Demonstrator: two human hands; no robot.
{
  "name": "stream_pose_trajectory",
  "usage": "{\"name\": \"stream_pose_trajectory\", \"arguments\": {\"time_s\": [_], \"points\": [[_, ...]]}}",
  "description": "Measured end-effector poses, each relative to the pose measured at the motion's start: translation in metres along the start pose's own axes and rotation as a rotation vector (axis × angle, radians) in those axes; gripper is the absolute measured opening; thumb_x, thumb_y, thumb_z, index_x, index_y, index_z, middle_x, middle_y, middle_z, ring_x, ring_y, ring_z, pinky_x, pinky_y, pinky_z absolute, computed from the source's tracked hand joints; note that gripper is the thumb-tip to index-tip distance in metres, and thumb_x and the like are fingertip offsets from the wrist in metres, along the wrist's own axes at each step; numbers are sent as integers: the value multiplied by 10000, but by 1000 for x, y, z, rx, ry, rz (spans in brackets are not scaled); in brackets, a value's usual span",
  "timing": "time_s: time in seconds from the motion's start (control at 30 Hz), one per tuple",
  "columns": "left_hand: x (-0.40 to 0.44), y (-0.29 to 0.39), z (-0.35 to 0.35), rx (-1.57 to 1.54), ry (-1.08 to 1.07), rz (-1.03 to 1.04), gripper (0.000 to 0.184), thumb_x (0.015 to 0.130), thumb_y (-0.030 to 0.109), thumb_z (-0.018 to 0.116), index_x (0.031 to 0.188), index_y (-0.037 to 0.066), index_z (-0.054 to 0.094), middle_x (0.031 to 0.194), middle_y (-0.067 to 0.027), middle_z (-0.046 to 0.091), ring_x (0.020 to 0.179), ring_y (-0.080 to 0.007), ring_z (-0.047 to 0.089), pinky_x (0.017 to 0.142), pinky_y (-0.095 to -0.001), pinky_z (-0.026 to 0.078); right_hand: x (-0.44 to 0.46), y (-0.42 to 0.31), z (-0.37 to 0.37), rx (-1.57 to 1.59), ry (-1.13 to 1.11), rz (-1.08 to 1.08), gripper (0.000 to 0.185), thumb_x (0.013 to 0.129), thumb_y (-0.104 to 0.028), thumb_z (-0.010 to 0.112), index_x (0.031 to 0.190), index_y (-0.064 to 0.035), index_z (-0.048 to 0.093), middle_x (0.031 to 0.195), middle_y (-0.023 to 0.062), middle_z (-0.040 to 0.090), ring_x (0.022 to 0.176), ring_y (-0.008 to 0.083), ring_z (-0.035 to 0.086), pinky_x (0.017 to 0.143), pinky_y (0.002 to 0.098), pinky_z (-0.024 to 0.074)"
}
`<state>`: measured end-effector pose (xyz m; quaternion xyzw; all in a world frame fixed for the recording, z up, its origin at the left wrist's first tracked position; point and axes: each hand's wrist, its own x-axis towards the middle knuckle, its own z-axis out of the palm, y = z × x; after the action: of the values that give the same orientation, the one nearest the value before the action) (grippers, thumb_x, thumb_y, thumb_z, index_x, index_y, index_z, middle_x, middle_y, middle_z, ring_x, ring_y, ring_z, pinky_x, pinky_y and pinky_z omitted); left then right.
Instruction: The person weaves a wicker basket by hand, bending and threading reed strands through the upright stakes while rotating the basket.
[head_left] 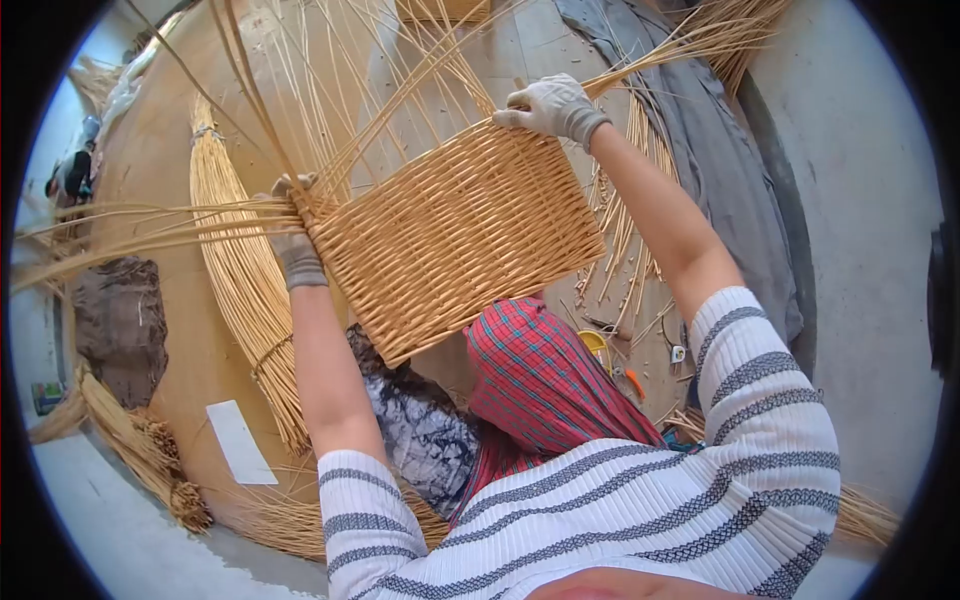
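Closest of all was the striped sweater (600, 510), then a red plaid cloth (560, 385) that seemed to cover a knee, with a dark and white patterned cloth (420, 430) beside it. To the right of the plaid lay an orange-handled tool (634, 383).

Just beyond, the wicker panel (460, 240) hung tilted between both hands; whether its near edge rested on the knee could not be told. The left hand (291, 243), gloved, gripped the panel's left corner, partly hidden behind rods. The right hand (553, 108), gloved too, was clasped over the far right corner, where more loose rods ran out past it.

The panel looked fairly light, and stiff where the weave was packed tight, while the long loose rods (140, 235) would probably spring and whip. Its corners seemed the surest places to hold; a lone rod, bent sharply, could kink or snap, and smooth wicker might slide a little under the gloves.

Farther out, a tied bundle (245, 280) of rods lay at the left, a grey cloth (690, 170) was spread at the right, and another woven piece (443, 10) showed at the far edge, cut off by the view.
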<state>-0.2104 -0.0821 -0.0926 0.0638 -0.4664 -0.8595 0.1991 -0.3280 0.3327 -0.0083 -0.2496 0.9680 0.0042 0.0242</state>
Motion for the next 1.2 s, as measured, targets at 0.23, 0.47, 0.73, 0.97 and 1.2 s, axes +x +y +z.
{"name": "stream_pose_trajectory", "arguments": {"time_s": [0.23, 0.47, 0.73, 0.97, 1.2], "points": [[-16, -7, -3, -11, 72, 92, 455, 1018, 464, 483, 1093, 56, 670, 1017, -125, 698, 1026, -256, 639, 989, -416, 525, -12, -1, 15, -19, 299, -81, 605, 879, -701, 503, 958, -167, 775, 817, 79, 729, 850, 302, 683, 812, 422, 485], [-21, -13, -28, -206, -49, 101, 467, 1061, 432, 398, 1161, 45, 640, 1065, -130, 690, 1036, -257, 636, 978, -388, 518, -28, -14, 18, 71, 392, -44, 488, 915, -587, 555, 894, -137, 744, 793, 106, 707, 801, 311, 669, 762, 429, 488], [-13, -7, -11, -16, 35, 94, 490, 1051, 488, 406, 1165, 69, 633, 1088, -81, 685, 954, -200, 655, 925, -353, 551, -55, -28, -11, 16, 202, 106, 528, 902, -655, 512, 1002, -203, 767, 874, 93, 743, 870, 286, 697, 806, 435, 478], [-50, 8, 19, -61, 8, -110, 521, 1049, 449, 387, 1270, 17, 576, 1242, -190, 634, 1104, -289, 622, 993, -424, 504, -70, -24, -17, 49, 172, 197, 603, 884, -713, 480, 1071, -210, 755, 929, 87, 752, 914, 290, 697, 857, 438, 452], [-208, -27, 18, 1213, 266, 144, 857, 919, 500, 661, 1470, -67, 333, 1437, -285, 477, 1340, -383, 461, 1119, -387, 347, -86, -23, -11, 140, 221, 201, 577, 873, -700, 518, 1021, -196, 757, 939, 106, 743, 963, 307, 672, 865, 463, 436]]}}
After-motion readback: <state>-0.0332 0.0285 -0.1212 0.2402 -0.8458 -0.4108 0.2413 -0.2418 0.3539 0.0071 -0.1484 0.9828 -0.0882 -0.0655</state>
